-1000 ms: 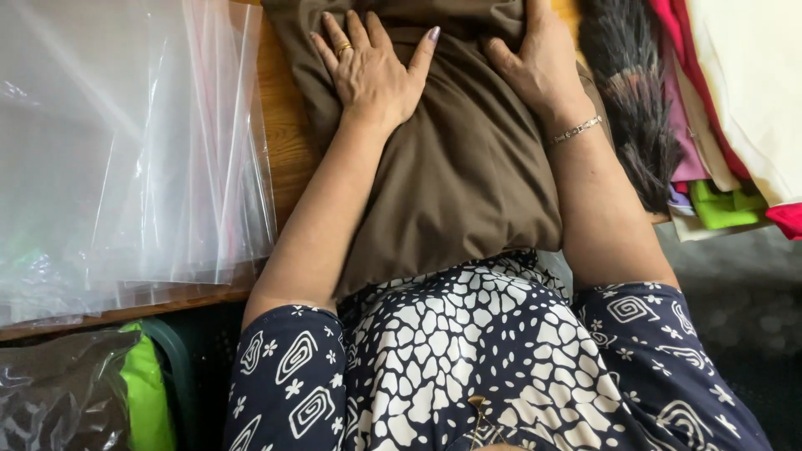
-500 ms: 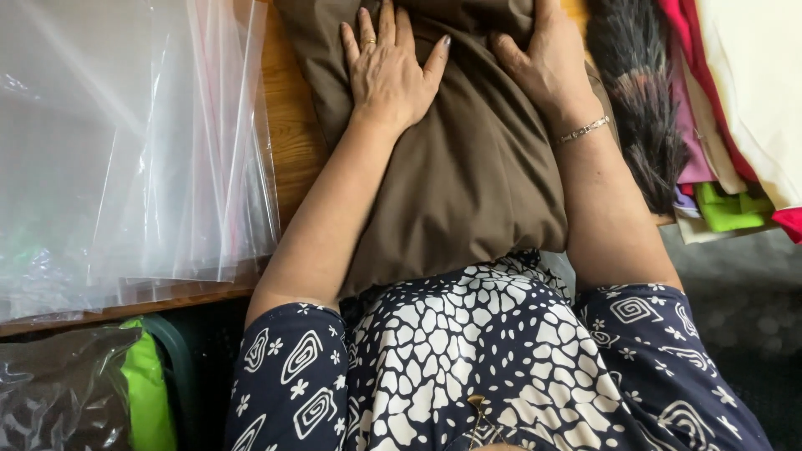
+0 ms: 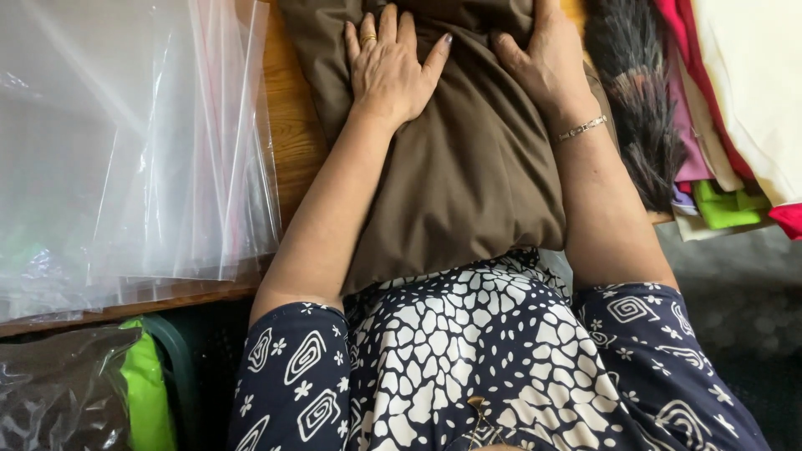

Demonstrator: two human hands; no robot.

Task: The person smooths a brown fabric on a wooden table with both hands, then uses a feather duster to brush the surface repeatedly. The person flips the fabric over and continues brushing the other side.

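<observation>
Cloth: brown cloth (image 3: pixel 468 184) is lying folded on the wooden table (image 3: pixel 292 142), its near edge hanging over toward the person's lap.
Left hand: left hand (image 3: pixel 391 71) is pressing flat on the upper left part of the cloth, fingers spread, ring on one finger; nothing pinched.
Right hand: right hand (image 3: pixel 543 63) is lying palm-down on the upper right part, fingers partly out of view at the top edge; it is pressing, not gripping.
Handling: looks soft, limp and light, likely to slump or unfold if lifted by one corner; best taken by the folded edges with both hands, or slid flat.
Left of cloth: clear plastic bags (image 3: pixel 125 150) are lying stacked, just beside it.
Right of cloth: a dark feather duster (image 3: pixel 639 117) is touching its edge; beyond it, a pile of coloured fabrics (image 3: pixel 727 125).
Below table: a green bin (image 3: pixel 159 376) is showing.
</observation>
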